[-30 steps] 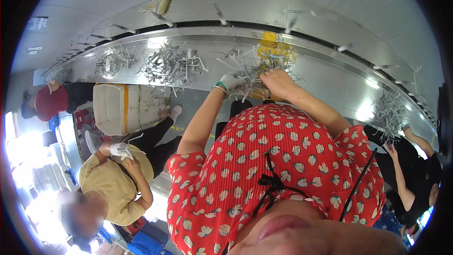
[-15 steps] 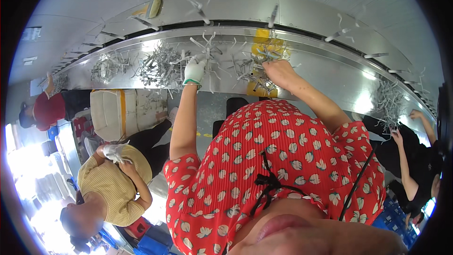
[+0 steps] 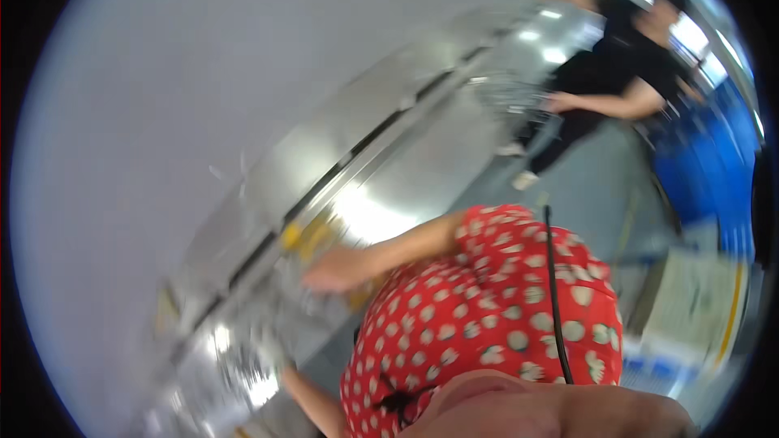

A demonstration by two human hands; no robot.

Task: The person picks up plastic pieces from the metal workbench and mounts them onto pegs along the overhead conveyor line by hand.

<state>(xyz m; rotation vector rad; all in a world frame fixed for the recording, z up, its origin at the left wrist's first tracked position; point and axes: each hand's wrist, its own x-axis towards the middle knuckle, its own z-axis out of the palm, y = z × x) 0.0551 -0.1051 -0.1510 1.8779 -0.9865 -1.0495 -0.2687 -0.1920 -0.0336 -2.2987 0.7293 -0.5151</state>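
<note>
Motion smears the whole head view. My right hand (image 3: 337, 269), bare, hovers at or just over the metal worktop (image 3: 422, 154), beside a yellow patch (image 3: 316, 237). Its fingers are too blurred to read, and nothing held in it can be made out. Lower left, my left hand (image 3: 272, 352) in a white glove is at a blurred heap of thin grey metal-looking pieces (image 3: 235, 361). What those left fingers do is lost in the smear.
A co-worker in black (image 3: 617, 57) stands farther along the worktop, one hand near another grey heap (image 3: 511, 91). Blue crates (image 3: 714, 162) stand behind that person. At the right is a pale box-like object (image 3: 690, 308) with a yellow strip. A dark slot (image 3: 381, 131) runs along the worktop's back.
The view has swung to the right and tilted, so the worktop now runs diagonally. The co-worker in black shows larger; the person in yellow has left the view. Both hands appear lower and farther left.
</note>
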